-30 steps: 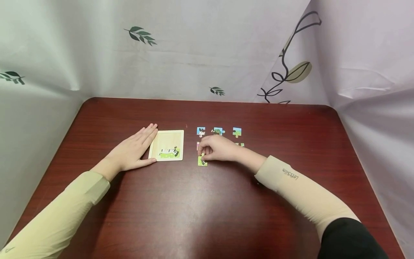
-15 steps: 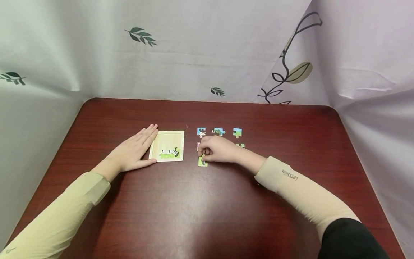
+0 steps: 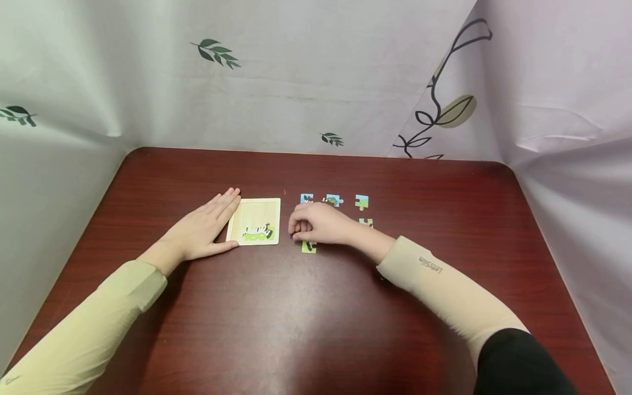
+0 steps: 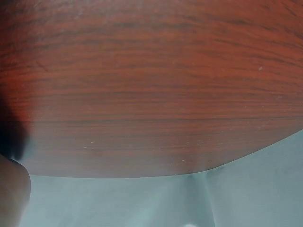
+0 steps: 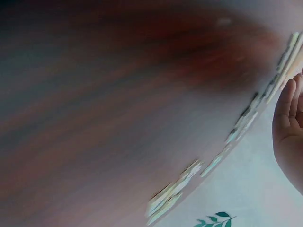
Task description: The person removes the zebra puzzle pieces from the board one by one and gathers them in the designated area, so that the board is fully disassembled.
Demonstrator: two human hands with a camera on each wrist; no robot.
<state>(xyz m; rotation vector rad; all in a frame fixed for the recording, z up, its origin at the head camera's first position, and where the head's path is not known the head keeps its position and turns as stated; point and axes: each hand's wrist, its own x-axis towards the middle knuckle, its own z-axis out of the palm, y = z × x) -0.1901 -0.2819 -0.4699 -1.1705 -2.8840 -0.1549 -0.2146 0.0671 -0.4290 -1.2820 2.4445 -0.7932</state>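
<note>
A shallow light-wood puzzle tray lies left of centre on the table, with zebra-printed pieces in its lower right part. My left hand rests flat along the tray's left side, its fingers straight and its thumb at the lower corner. Between tray and loose pieces is my right hand, fingers bent and thumb drawn in; I cannot tell whether a piece is between its fingertips. A green puzzle piece shows just below that hand. At its upper edge a blue piece is partly covered.
More puzzle pieces lie near the right hand: a blue-green one, another at the back right and a green one. The dark red table meets a pale leaf-printed curtain behind.
My right hand has shifted left, away from over the green piece and closer to the tray. It now hides the pink-edged piece seen before. My left hand and the tray stay put.
</note>
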